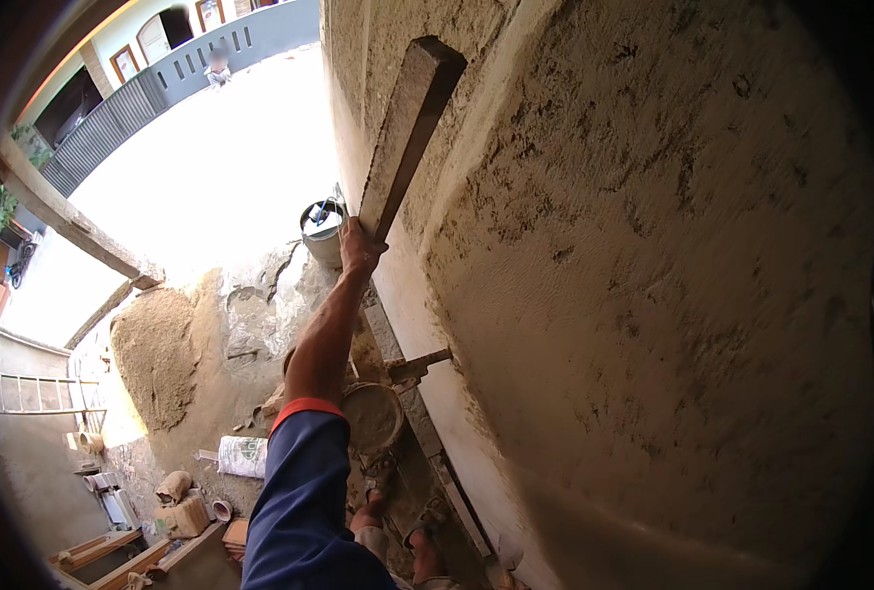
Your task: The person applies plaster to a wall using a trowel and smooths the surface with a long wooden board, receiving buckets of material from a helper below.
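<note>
My left hand [361,251] is stretched far forward, its fingers wrapped round the lower end of a long, grey, mortar-stained straightedge [412,128]. The bar slants up and right from the hand, alongside the plastered wall [643,295]; whether it touches the wall I cannot tell. Fresh, wet-looking plaster covers part of the wall, with rough dark patches higher up. A raised plaster edge runs down past the bar. My right hand is out of view.
Below the arm stand a round mortar tub [373,418] and a planked scaffold piece [417,369] against the wall. A bucket [324,221] sits beyond. Left are a sand heap [167,344], a white sack [242,456], timber [122,560] and a post [73,221]. A person [218,71] sits far off.
</note>
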`<move>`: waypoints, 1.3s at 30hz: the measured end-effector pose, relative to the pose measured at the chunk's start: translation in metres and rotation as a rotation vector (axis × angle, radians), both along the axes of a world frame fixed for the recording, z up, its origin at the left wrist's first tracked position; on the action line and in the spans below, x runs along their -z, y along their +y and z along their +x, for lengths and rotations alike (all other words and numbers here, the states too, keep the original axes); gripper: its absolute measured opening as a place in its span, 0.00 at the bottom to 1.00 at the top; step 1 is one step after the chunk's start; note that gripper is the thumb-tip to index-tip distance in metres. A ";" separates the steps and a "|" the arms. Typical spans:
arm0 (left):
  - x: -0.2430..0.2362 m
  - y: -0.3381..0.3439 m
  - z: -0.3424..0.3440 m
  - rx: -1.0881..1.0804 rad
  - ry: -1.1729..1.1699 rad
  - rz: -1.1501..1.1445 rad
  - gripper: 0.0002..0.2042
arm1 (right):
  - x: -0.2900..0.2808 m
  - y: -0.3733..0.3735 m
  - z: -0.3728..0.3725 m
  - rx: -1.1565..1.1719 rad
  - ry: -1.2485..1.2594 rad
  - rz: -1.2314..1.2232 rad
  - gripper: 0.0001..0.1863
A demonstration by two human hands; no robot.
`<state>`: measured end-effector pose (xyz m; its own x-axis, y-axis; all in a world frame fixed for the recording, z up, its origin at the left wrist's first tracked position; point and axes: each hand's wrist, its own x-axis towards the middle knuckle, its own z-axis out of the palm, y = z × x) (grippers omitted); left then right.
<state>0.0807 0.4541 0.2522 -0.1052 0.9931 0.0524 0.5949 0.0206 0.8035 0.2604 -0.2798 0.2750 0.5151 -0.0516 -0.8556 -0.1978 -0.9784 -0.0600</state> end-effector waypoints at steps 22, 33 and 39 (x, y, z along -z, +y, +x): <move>0.006 0.055 0.075 0.197 -0.010 0.057 0.46 | 0.013 0.005 -0.004 0.057 -0.018 -0.114 0.24; 0.093 -0.159 -0.018 0.380 -0.146 -0.113 0.40 | -0.041 -0.068 -0.033 -0.130 -0.181 0.026 0.27; 0.156 -0.460 -0.206 0.407 0.354 -1.105 0.34 | -0.067 -0.034 -0.022 -0.113 -0.032 0.044 0.22</move>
<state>-0.1255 -0.0062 0.0965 0.0712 0.4791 -0.8749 0.8987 0.3497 0.2647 0.2388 -0.3135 0.3424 0.5426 0.0458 -0.8387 -0.0835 -0.9906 -0.1081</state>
